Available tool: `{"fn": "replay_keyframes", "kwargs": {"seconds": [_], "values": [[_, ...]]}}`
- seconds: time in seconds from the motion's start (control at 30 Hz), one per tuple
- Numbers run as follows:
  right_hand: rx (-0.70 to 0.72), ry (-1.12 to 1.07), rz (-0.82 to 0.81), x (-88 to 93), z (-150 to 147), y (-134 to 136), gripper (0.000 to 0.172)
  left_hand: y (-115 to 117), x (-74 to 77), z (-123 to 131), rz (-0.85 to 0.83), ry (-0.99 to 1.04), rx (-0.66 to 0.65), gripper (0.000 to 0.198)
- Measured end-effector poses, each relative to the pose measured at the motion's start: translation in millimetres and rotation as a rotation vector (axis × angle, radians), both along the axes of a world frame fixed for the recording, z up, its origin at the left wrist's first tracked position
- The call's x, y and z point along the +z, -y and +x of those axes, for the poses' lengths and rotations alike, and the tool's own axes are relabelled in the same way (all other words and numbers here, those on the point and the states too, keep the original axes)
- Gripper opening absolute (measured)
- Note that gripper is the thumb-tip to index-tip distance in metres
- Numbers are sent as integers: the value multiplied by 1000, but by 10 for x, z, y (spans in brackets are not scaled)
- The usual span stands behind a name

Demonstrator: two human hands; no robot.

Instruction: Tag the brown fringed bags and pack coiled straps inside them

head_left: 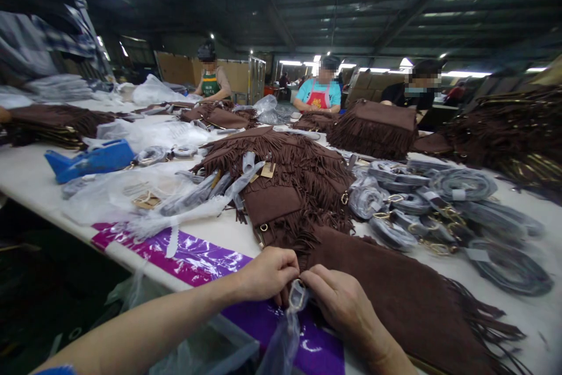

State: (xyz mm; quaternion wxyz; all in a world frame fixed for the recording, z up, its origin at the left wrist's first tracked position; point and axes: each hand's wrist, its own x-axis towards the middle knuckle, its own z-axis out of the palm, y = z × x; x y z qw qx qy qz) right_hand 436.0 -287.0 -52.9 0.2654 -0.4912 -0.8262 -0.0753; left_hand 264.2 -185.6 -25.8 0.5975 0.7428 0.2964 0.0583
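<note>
My left hand (268, 272) and my right hand (345, 302) meet at the near corner of a dark brown fringed bag (386, 287). The left fingers are closed at the bag's corner, and what lies inside them is partly hidden. My right hand pinches beside a metal clasp (297, 296) on a strap. Clear plastic wrap (283, 340) covers the strap, which hangs down toward me. More brown fringed bags (276, 199) lie piled just beyond my hands, one with a small gold ring showing.
Coiled, plastic-wrapped straps (395, 205) with gold clasps lie to the right. A blue tape dispenser (90, 160) and plastic bags (144, 135) are on the left. Purple film (197, 261) covers part of the table's near edge. Several people stand across the table.
</note>
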Motion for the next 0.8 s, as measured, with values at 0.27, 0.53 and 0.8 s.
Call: {"fn": "replay_keyframes", "kwargs": {"seconds": [0.27,0.53,0.8], "values": [[-106,-826,-457,243,-17,-175,19,-154,250,-66,412,75,17,15],[-68,-887,-438,266,-94,-410,24,-231,278,62,285,221,126,15],[-92,-1053,-349,110,-93,-371,28,-99,-46,106,127,198,191,13]]}}
